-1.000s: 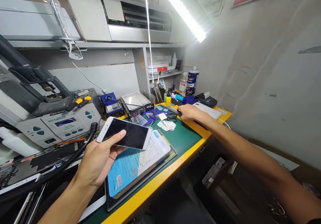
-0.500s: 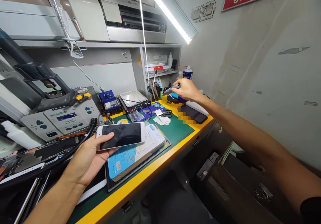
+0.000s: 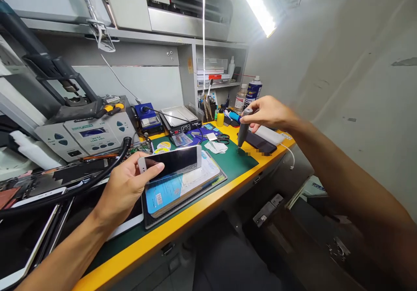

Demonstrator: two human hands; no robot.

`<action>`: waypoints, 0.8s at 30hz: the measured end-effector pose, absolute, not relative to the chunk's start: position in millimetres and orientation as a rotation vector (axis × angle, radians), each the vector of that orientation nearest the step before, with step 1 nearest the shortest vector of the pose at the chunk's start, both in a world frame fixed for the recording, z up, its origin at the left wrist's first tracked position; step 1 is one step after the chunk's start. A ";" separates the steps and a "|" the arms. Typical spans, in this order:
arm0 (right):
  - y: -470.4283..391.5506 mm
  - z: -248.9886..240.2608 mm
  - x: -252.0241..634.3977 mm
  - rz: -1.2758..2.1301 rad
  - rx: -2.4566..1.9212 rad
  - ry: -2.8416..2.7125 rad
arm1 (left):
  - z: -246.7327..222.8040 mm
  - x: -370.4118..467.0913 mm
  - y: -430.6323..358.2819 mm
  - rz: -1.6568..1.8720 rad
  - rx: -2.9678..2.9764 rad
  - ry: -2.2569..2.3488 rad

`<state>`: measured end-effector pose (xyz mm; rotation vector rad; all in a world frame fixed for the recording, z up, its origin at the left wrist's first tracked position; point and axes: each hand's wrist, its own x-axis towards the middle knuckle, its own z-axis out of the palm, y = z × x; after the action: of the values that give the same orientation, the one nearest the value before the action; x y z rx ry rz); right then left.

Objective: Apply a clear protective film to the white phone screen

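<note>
Book [image 3: 182,186]: lies flat over the mat [image 3: 239,167], near the front edge of the table [image 3: 195,208].
Left hand [image 3: 128,186]: at the book's left; thumb across the screen side, fingers behind, gripping the phone.
Phone [image 3: 179,160]: white frame, dark screen; held tilted above the book's far-left part.
Right hand [image 3: 272,112]: beyond the book, to its right; fingers closed around the driver's upper end.
Driver [image 3: 243,134]: grey, nearly upright, tip down at the mat, right of the book; cannot tell whether it touches.
Black phone [image 3: 265,144]: flat, further right of the book than the driver, partly pixelated.
Tissue [image 3: 216,147]: crumpled, just beyond the book.
Scissors [image 3: 224,138]: behind the tissue, seen from the book.
</note>
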<state>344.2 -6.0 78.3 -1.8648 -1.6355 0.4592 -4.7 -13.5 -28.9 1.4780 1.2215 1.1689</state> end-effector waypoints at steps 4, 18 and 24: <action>-2.9 41.6 341.1 0.428 -1.839 -1.697 | -26.6 -18.2 -14.3 1.023 1.677 1.266; -10.0 31.5 271.1 0.631 -1.205 -1.359 | -38.7 -27.4 -11.7 1.029 1.750 1.161; -9.4 58.6 187.3 0.583 -0.843 -1.720 | -41.5 -27.5 -9.2 1.046 1.743 1.073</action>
<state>187.3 -9.4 58.6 -0.8435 -1.7199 0.5831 -27.5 -9.2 -41.5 1.7428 1.0727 1.0463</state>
